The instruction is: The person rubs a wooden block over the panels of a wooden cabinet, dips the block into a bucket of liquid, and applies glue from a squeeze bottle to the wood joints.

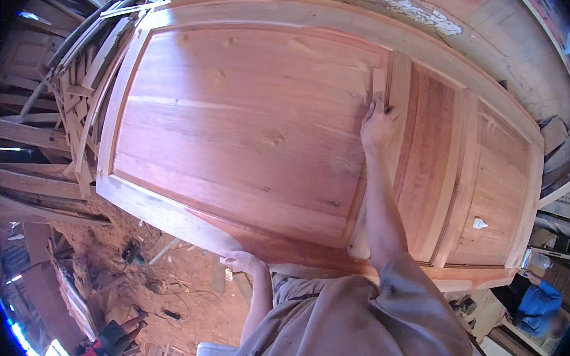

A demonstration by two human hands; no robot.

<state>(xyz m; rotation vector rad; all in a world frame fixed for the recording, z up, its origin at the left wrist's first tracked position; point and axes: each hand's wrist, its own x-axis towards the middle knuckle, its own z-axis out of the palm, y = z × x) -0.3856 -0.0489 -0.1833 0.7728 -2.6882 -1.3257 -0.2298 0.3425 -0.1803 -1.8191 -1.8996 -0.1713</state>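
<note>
Head cam (only view you've got): the big wooden door (237, 107) lies face up right in front of you, its long axis running L to R across your body, tho the fisheye bows the edges. You're standing at the near long side, a bit right of the middle.

Your R hand (379, 124) is way out over the door, arm nearly straight, at the right end of the large panel. Fingers look closed on a pale block (378, 81), held flat-ish; can't tell what it's made of. Its long side points away from you, i.e. across the door's length and roughly in line w/ the crossrail (395, 156) just to its right. Imo that's the relation the next stroke hangs on: block beside the rail, more or less parallel to it, R hand clearly the nearer one.

Your L hand (241, 261) is down at the near edge, left of your body and well apart from the block. It's touching the edge, but can't tell if it's actually gripping or just resting there, fingers partly hidden.

Btw there's a small white bottle (479, 223) on the smaller panel off to the right, well clear of both hands.
</note>
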